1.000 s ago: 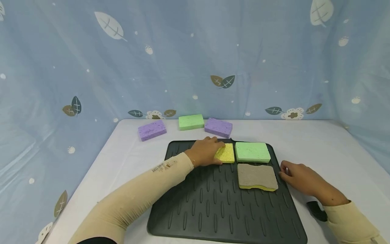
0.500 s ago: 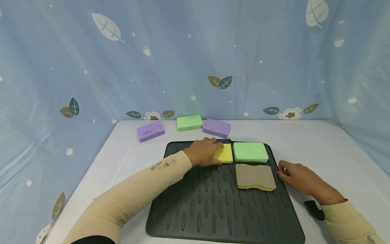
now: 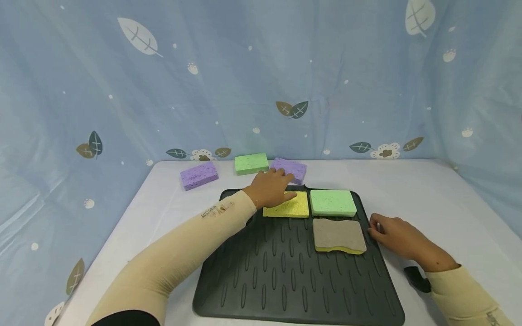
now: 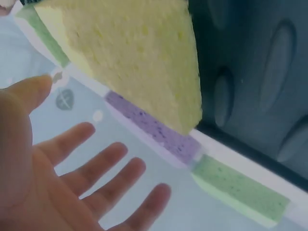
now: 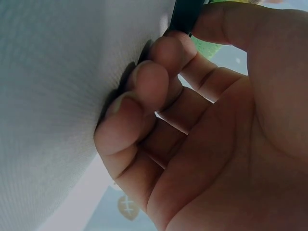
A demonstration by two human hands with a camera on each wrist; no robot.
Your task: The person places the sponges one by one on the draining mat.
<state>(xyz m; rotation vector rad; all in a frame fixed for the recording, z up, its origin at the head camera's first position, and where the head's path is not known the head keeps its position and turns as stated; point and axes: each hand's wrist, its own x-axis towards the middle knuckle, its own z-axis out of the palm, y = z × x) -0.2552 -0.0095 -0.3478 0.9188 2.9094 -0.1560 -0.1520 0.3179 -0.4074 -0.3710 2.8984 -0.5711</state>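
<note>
My left hand point(image 3: 270, 188) hovers over a yellow sponge point(image 3: 287, 209) at the back of the black ridged mat point(image 3: 285, 276). In the left wrist view its fingers are spread and apart from the sponge, with nothing in them. To the right of the yellow sponge lies a light green sponge point(image 3: 332, 203). In front of that green one is a yellow sponge with a grey-brown top point(image 3: 338, 233). At the mat's right edge, my right hand point(image 3: 397, 237) pinches the rim between thumb and forefinger, its other fingers curled on the white cloth.
Behind the mat, a purple sponge point(image 3: 199, 175), a green sponge point(image 3: 251, 164) and another purple sponge point(image 3: 299, 171) lie near the white table's back edge. A blue patterned curtain point(image 3: 228, 81) hangs behind the table.
My left hand has let go of the yellow sponge and risen off it toward the back, uncovering more of the sponge. The right hand stays at the mat's edge.
</note>
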